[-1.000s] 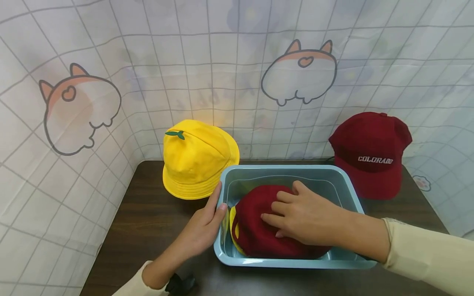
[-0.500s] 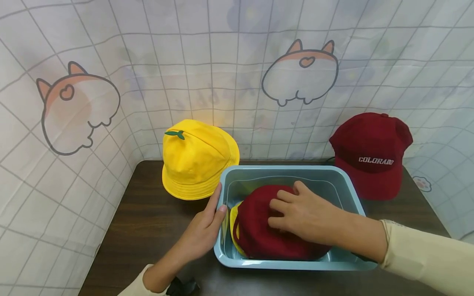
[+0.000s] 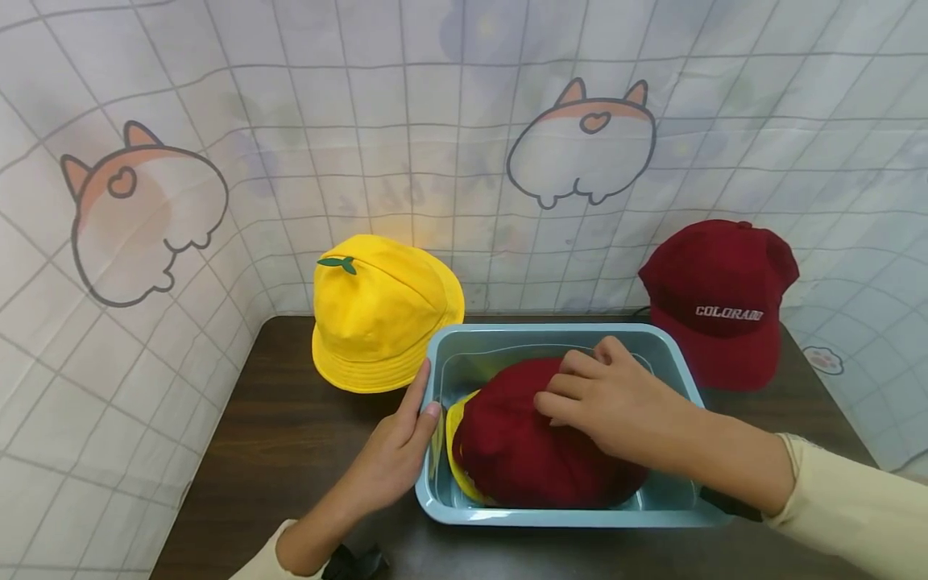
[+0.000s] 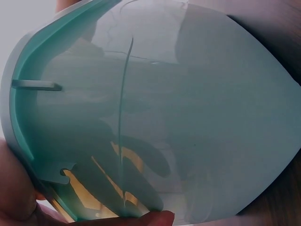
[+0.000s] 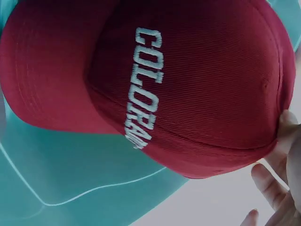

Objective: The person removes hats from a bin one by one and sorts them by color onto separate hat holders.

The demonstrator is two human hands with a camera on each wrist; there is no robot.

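A blue plastic bin [image 3: 573,518] sits on the table, and my left hand [image 3: 394,453] grips its left end with the thumb over the rim. The left wrist view shows the smooth outer side of the bin [image 4: 221,103] close up. Inside the bin lies a dark red baseball cap [image 3: 507,443], on top of something yellow [image 3: 455,439] that peeks out at its left. My right hand [image 3: 616,403] pinches the cap's crown from above. In the right wrist view the same cap [image 5: 197,61] shows white COLORADO lettering, its brim reaching left; thumb and finger hold the crown's top.
Behind the bin at left rests a yellow bucket hat [image 3: 387,314] with a green sprout. Another red COLORADO cap [image 3: 725,298] leans at the back right. A white grid-patterned cloth [image 3: 464,161] hangs behind the dark wooden table [image 3: 275,435].
My right fingers have drawn together on the cap's crown, and the hand has shifted slightly up and right. The cap has tilted a little. My left hand stays on the bin.
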